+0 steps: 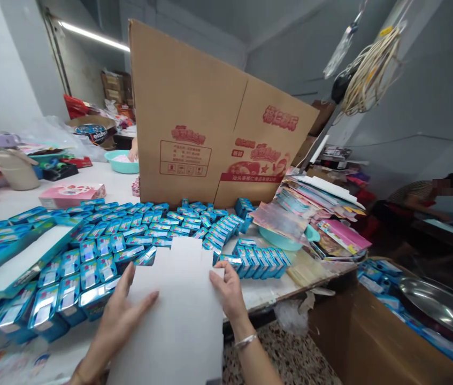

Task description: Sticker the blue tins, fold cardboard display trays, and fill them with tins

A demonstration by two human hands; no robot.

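Observation:
A white flat cardboard blank point(178, 321) with cut tabs at its far end lies in front of me, white side up. My right hand point(230, 291) pinches its right far corner between thumb and fingers; a bracelet is on that wrist. My left hand point(125, 310) is at the blank's left edge, fingers stretched forward and thumb spread apart over the white surface. Beyond and left of the blank stand many small blue boxes point(90, 272) in rows. An open blue display box point(25, 256) with a white inside lies among them on the left.
A large brown carton point(182, 96) stands behind the blue boxes. Stacked printed sheets point(310, 198) and a teal basin point(282, 238) are to the right. A floor carton point(354, 331) carries a metal tray point(446, 305). Another person point(419, 198) sits at far right.

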